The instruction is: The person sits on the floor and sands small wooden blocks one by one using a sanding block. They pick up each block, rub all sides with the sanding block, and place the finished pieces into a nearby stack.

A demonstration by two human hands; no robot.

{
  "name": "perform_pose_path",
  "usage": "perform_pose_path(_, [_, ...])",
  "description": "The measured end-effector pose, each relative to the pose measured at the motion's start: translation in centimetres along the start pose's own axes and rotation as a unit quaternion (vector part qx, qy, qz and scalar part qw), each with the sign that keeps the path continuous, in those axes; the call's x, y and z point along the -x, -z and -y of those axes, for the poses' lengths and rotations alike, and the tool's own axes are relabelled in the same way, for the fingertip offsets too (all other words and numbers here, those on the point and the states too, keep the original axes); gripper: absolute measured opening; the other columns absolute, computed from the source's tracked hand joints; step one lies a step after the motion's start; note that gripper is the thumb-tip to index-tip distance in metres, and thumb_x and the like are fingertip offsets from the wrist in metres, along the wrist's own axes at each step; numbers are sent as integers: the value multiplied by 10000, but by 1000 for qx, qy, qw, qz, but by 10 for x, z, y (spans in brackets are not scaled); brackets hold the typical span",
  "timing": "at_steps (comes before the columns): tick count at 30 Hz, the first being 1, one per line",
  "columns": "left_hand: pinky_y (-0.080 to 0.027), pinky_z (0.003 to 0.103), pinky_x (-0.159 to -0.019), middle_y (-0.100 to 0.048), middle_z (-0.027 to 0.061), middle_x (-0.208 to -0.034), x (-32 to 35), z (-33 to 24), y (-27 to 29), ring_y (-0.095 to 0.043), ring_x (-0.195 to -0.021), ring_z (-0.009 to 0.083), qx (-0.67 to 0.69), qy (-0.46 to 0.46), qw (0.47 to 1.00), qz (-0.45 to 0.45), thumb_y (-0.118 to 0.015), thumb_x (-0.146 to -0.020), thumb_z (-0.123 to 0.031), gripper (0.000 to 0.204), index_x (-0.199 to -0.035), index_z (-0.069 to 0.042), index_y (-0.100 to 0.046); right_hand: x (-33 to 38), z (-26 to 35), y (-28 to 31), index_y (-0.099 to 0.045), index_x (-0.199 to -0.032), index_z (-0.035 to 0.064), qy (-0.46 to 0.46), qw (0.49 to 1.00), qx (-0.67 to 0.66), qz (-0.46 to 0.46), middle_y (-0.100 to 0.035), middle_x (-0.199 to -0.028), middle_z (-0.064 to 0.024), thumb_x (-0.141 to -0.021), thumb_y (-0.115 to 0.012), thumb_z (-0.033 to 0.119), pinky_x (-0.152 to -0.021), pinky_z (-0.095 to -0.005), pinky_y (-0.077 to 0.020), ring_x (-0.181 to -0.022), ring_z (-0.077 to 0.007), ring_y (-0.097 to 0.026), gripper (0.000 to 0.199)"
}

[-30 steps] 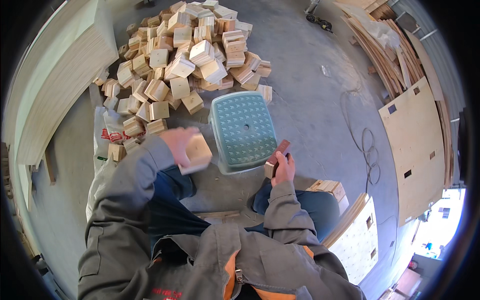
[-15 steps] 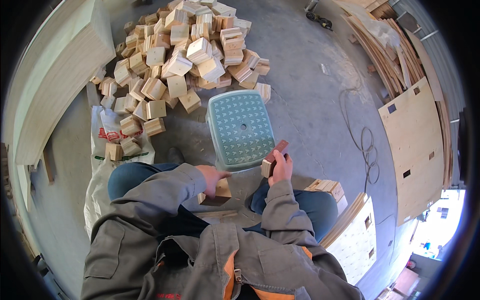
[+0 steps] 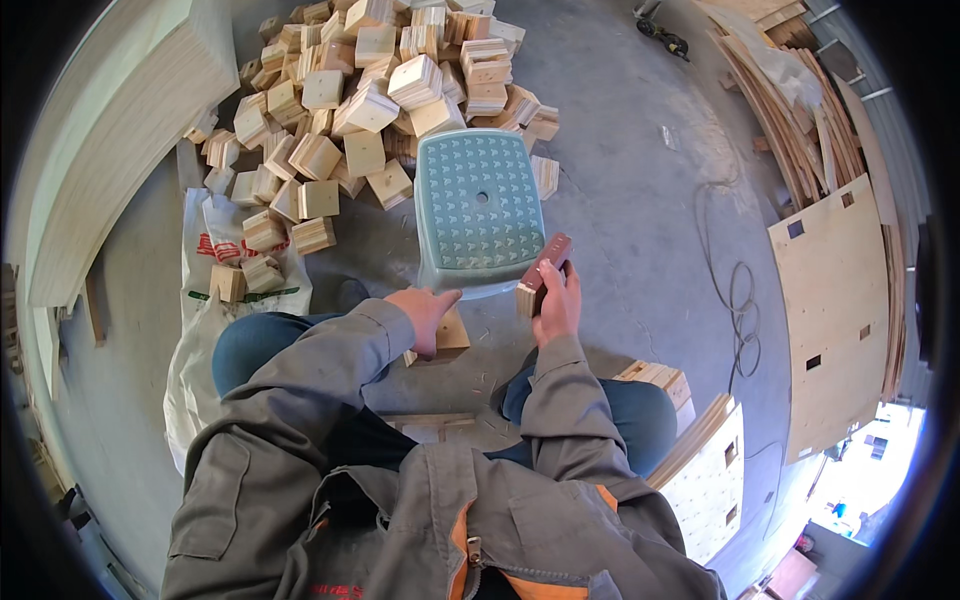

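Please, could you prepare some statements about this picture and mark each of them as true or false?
1. The right hand holds a red-brown bar. True.
2. The left hand touches a wooden block. True.
3. The bar lies on the floor. False: it is in the right hand.
4. The stool stands nearer to the person than the block pile. True.
5. The stool is bright red. False: it is blue-green.
6. The left hand rests on top of the stool. False: it is at the block, on the person's side of the stool.
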State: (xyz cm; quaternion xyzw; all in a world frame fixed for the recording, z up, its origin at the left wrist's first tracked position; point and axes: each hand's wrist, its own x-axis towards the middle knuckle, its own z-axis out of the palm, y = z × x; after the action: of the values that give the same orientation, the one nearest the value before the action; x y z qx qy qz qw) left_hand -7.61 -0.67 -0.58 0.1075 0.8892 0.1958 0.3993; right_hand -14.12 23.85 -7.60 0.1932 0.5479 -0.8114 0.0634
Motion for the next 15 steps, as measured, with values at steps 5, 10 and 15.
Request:
perform_pose_path(5, [-541,455,-1026,-625,264,-1320,-2,0,1,-637,-1223,426,17,15,1000,7,-883,-634,-223,1169,-1655,-155,-318,-7,-3,-1,-313,-1581,-71,-23,1000,-15,15,-577,-1377,-178,-963,-708,83,-991,-391,-535,-1189,-246,-614,750])
perform_pose_path(10, [-547,448,-1036,-624,248,-1352,-12,5,11,-640,-1238,413,12,8,1000,-17,-894,-628,-242,1133,-1631,-151,-374,-7,1,-1,-298,-1585,-74,-36,999,-36,18,-579,-1367,-196,-944,-724,69,-953,-394,-558,-1153,-251,-636,782])
perform_pose_path(15, [-534,450,-1055,-620,256,-1352,-10,8,7,-632,-1247,418,18,2,1000,-22,-890,-602,-247,1117,-1606,-128,-415,0,2,-2,-307,-1585,-59,-35,999,-34,4,-587,-1352,-192,-943,-734,87,-939,-395,-563,-1138,-250,-641,785])
